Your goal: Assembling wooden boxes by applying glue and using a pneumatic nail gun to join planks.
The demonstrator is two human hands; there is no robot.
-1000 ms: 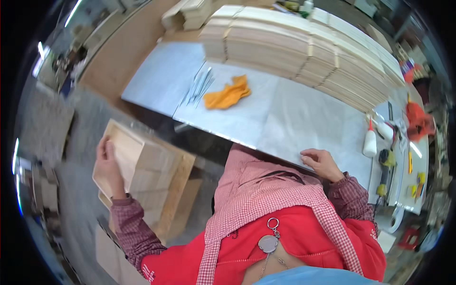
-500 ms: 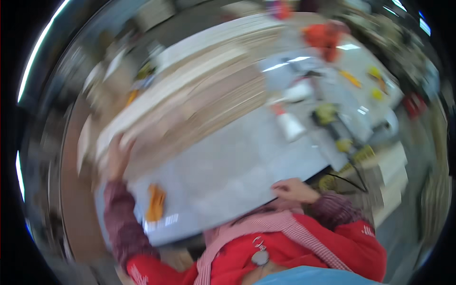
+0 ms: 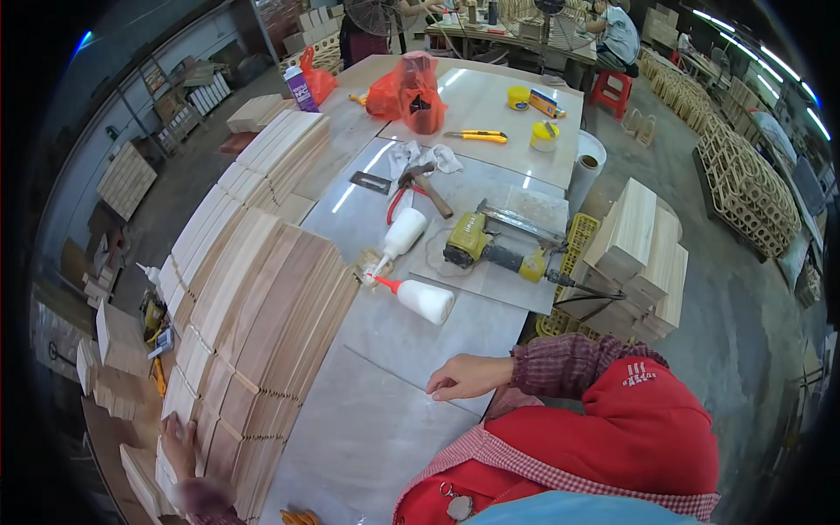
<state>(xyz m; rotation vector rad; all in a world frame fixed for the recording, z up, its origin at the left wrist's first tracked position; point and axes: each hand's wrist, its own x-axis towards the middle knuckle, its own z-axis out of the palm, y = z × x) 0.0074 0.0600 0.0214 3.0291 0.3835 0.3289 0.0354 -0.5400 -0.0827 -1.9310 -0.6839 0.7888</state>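
My left hand (image 3: 179, 448) rests on the outer side of the stacked pale wooden boards (image 3: 262, 297), fingers apart and touching the wood. The boards stand in long tight rows along the table's left side. My right hand (image 3: 471, 376) hovers at or just over the grey tabletop (image 3: 376, 411), its fingers loosely curled with nothing visible in them. Ahead of it lie a white glue bottle with a red nozzle (image 3: 426, 302) and another white glue bottle (image 3: 404, 232). A yellow-green nail gun (image 3: 472, 241) lies on a flat sheet beyond.
A hammer (image 3: 429, 188), a yellow utility knife (image 3: 481, 136), yellow tubs (image 3: 543, 136) and red plastic bags (image 3: 411, 92) lie farther up the table. Wooden blocks (image 3: 634, 236) are stacked at the right beside a yellow crate (image 3: 577, 236). Other people work at a far table.
The view has swung round and tilted up, showing more of the room. My left hand stays at the boards, now lower in view; my right hand remains curled over the tabletop.
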